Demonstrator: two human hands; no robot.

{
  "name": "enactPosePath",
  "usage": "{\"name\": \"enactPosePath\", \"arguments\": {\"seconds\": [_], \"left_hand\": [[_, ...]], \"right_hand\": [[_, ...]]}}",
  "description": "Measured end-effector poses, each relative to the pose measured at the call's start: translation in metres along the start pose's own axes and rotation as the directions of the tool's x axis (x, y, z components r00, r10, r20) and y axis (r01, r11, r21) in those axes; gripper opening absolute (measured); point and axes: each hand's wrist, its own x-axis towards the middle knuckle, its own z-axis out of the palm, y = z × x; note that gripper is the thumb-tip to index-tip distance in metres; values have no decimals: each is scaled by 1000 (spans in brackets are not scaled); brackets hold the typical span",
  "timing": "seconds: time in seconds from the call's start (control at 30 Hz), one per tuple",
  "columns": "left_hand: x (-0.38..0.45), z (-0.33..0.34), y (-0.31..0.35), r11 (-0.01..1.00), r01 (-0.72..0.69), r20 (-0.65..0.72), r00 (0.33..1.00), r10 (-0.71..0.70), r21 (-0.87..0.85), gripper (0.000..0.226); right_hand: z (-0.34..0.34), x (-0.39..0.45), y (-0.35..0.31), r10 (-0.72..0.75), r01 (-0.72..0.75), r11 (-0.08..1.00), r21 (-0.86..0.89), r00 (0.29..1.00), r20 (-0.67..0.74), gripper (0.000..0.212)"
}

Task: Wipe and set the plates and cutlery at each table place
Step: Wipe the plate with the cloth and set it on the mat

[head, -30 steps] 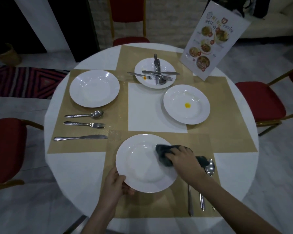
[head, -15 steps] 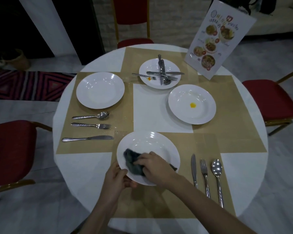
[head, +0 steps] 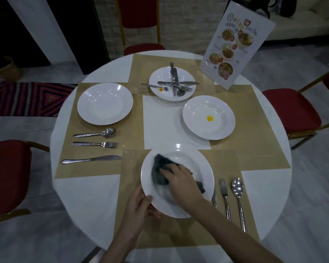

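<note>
We've got the left hand (head: pixel 141 204) pinching the near rim of the plate (head: pixel 203 168) while the right hand (head: pixel 180 179) presses the limp grey cloth (head: pixel 159 171) into its well; glazed, slippery, breakable, so keep hold at the rim.

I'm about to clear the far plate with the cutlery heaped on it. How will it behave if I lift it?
The small plate looks glazed and smooth, so the crossed cutlery would likely slide or rattle if tilted. One handle overhangs the rim and may tip off. It probably feels heavier than the bare plates.
</note>
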Motion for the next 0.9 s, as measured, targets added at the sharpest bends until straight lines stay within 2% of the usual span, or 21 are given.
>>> {"name": "enactPosePath", "arguments": {"seconds": [0.07,0.17,0.27,0.3,0.37,0.47,0.53,0.6,0.7,0.8,0.9], "left_hand": [[6,-2,0,1000,-1,-10,1000,1,-23,30],[9,-16,-4,999,3,-33,999,-4,-48,35],[4,-30,-10,999,-8,-39,999,6,-46,35],[1,-31,-12,999,-5,-37,999,4,-36,34],[-4,-29,-17,1000,11,-16,1000,-11,-11,32],[-6,-18,-26,999,41,25,999,-41,-7,31],[-3,-9,-27,999,49,45,998,-49,-8,30],[1,-2,-26,999,41,60,997,-41,-2,30],[7,-4,-24,1000,28,38,999,-28,-6,32],[5,-20,-29,999,33,-6,999,-33,-9,32],[-5,-35,-39,999,48,-37,998,-49,-13,30]], "right_hand": [[1,-8,-10,-155,154,988,21,987,33,48],[-8,-28,4,-308,306,951,37,950,52,54],[-17,-49,37,-359,358,925,-128,933,23,45],[-19,-52,47,-318,311,930,-195,948,-6,47],[-21,-51,62,-139,109,954,-279,986,-89,61],[-13,-30,63,78,-129,942,-311,982,-172,65],[-3,-15,48,128,-169,958,-232,975,-183,62],[10,-8,25,99,-118,986,-121,983,-154,59],[15,-16,-3,-69,69,997,18,997,-18,51],[8,-36,1,-221,210,969,128,972,84,41],[-7,-61,17,-145,114,942,316,987,75,46]]}}
